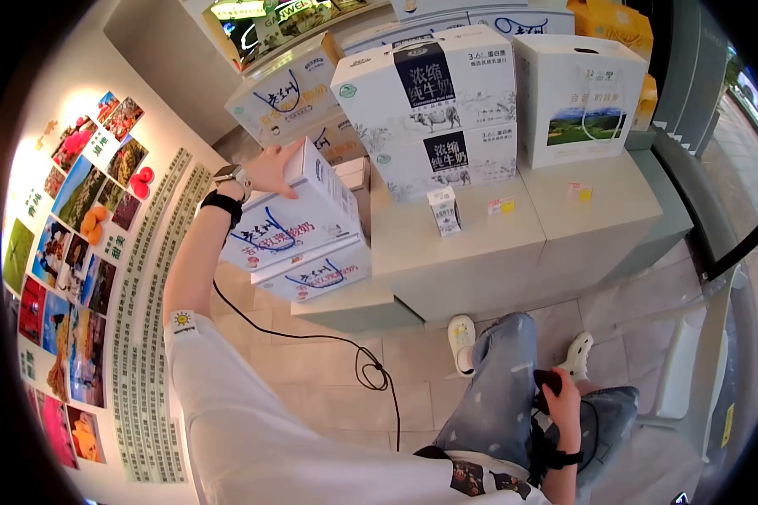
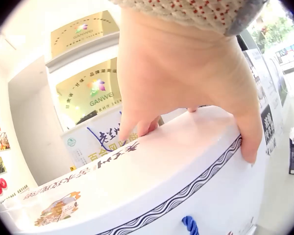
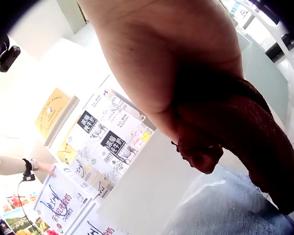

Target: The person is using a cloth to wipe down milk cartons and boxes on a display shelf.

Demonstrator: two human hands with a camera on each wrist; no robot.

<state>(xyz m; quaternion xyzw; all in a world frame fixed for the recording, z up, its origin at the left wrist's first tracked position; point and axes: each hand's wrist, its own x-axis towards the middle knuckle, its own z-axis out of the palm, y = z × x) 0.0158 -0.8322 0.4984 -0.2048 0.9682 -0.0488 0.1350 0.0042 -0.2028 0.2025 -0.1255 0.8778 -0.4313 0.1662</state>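
Note:
My left hand (image 1: 271, 171) grips the top of a white yogurt carton (image 1: 290, 223) with a blue cord handle. In the left wrist view the thumb (image 2: 248, 139) bends over one top edge, while the other fingers reach the opposite edge. This carton sits on a second, similar carton (image 1: 316, 273). Low by the knees, my right hand (image 1: 566, 402) holds a dark object (image 1: 548, 381). Close up in the right wrist view, this dark brown object (image 3: 245, 132) looks fuzzy and elongated; I cannot tell its kind.
Stacked milk cartons (image 1: 434, 101), a small milk box (image 1: 444, 211) and a white gift bag (image 1: 577, 101) stand on the display counter (image 1: 480, 252). Price tags lie near its front. A black cable (image 1: 328, 338) trails across the tiled floor. A picture wall (image 1: 84, 278) rises at left.

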